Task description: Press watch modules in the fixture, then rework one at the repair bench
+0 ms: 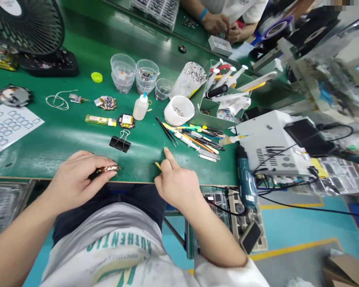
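Left hand: the left hand [77, 175] was clamped on a gold-coloured watch case [107, 169], pinning it at the near edge of the green bench [77, 137] to steady it.
Right hand: the right hand [176, 181] pinched a thin yellow tool [158, 166], forefinger extended, just right of the case.
Spare tools: tweezers and pens [197, 137] lay fanned within reach.
Binder clip: a black binder clip [120, 142] sat just beyond the case.

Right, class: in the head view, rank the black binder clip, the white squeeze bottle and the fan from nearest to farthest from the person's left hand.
1. Binder clip: just beyond the left hand, a little to its right.
2. Squeeze bottle: farther back and right, mid-table.
3. Fan: far back left corner of the green table.
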### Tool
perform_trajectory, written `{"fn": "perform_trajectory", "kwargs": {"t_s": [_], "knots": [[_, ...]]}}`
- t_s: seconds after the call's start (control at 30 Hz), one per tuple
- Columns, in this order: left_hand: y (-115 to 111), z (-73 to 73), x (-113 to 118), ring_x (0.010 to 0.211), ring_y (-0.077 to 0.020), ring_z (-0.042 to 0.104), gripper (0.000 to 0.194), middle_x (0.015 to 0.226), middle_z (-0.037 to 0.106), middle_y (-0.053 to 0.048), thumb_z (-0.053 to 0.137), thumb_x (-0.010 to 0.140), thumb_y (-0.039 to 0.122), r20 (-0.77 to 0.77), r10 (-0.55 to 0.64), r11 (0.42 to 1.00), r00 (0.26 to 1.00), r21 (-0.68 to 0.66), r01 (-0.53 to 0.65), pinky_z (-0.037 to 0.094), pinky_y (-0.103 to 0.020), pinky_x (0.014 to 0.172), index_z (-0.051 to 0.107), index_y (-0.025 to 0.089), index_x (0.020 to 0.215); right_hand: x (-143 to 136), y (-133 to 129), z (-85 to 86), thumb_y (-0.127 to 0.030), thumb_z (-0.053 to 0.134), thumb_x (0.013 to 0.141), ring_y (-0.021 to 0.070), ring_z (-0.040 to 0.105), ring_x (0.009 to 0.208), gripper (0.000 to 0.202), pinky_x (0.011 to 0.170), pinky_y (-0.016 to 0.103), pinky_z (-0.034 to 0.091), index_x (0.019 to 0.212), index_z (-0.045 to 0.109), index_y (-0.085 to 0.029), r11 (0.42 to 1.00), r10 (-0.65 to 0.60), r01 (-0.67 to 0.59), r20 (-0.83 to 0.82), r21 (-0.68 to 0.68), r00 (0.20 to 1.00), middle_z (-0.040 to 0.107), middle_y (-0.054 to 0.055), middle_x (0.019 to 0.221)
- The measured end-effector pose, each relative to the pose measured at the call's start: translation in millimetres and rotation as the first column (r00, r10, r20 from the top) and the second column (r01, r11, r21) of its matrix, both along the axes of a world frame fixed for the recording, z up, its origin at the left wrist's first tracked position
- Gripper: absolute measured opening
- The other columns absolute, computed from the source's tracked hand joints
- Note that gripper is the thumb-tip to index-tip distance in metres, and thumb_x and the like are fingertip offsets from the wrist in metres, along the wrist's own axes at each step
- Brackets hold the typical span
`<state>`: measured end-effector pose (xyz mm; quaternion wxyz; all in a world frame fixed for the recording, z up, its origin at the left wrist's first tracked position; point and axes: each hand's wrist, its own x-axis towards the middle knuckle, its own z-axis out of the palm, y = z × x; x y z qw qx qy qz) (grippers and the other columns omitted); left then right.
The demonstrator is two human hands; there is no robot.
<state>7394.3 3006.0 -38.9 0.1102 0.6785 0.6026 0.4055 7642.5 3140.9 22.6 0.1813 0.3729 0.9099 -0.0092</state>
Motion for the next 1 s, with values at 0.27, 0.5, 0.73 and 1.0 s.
{"fn": "perform_trajectory", "kwargs": {"t_s": [0.27,0.5,0.73,1.0], "knots": [[0.3,-0.1,0.7,0.078,-0.0192,0.076,0.017,0.101,0.085,0.005,0.075,0.096,0.028,-0.009,0.000,1.000,1.000,0.012,0.000,0.053,-0.037,0.080,0.071,0.030,0.113,-0.8,8.5,0.3,-0.027,0.045,0.097,0.0265,0.082,0.079,0.029,0.059,0.037,0.053,0.110,0.068,-0.016,0.998,0.070,-0.070,0.011,0.000,0.997,0.039,0.017,0.171],[1.3,0.3,1.1,0.080,-0.0194,0.076,0.014,0.101,0.085,0.003,0.075,0.096,0.029,0.008,0.018,1.000,1.000,-0.020,-0.018,0.053,-0.036,0.081,0.073,0.030,0.110,-0.1,6.7,0.8,-0.027,0.046,0.097,0.0267,0.082,0.079,0.027,0.060,0.038,0.053,0.108,0.068,-0.016,0.997,0.077,-0.077,-0.003,0.001,0.997,0.040,0.017,0.170],[0.3,1.7,3.2,0.080,-0.0180,0.076,0.010,0.099,0.085,0.002,0.071,0.099,0.032,-0.020,0.041,0.998,0.999,-0.044,-0.041,0.053,-0.035,0.083,0.073,0.029,0.109,1.2,7.8,-2.3,-0.026,0.046,0.097,0.0267,0.082,0.081,0.027,0.058,0.036,0.052,0.110,0.067,-0.016,0.998,0.054,-0.054,-0.002,0.042,0.999,0.043,0.018,0.169],[-0.8,9.5,2.4,0.083,-0.0160,0.076,0.014,0.101,0.085,0.001,0.073,0.099,0.022,-0.103,0.006,0.998,0.995,-0.054,-0.011,0.054,-0.034,0.085,0.069,0.025,0.112,0.1,5.8,-4.0,-0.027,0.046,0.098,0.0268,0.082,0.082,0.027,0.059,0.036,0.052,0.111,0.068,-0.016,0.998,0.056,-0.055,-0.004,0.039,0.998,0.041,0.018,0.170]]}}
